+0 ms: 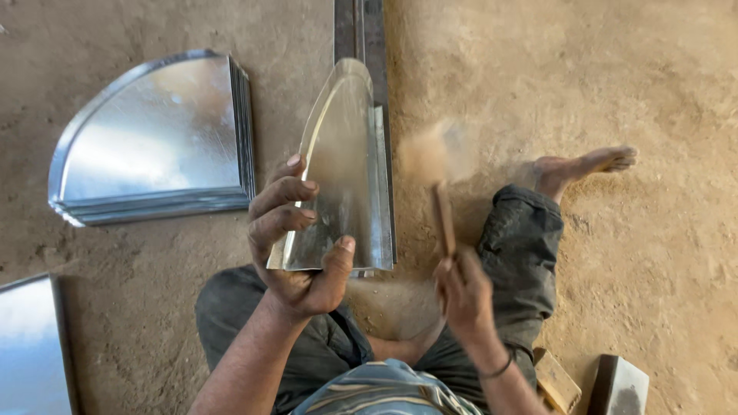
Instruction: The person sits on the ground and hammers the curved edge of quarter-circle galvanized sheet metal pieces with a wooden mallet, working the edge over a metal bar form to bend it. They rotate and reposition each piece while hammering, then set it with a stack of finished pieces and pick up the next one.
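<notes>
Head view: left hand clamped the near edge of a curved sheet-metal piece, propped on a steel bar over the dirt floor. Thin, light, springy, sharp-edged, probably. Right hand gripped a blurred wooden mallet.

stacked metal sheets, wooden blocks, dirt floor

Sheet-metal workshop — stacked cut sheets
</notes>
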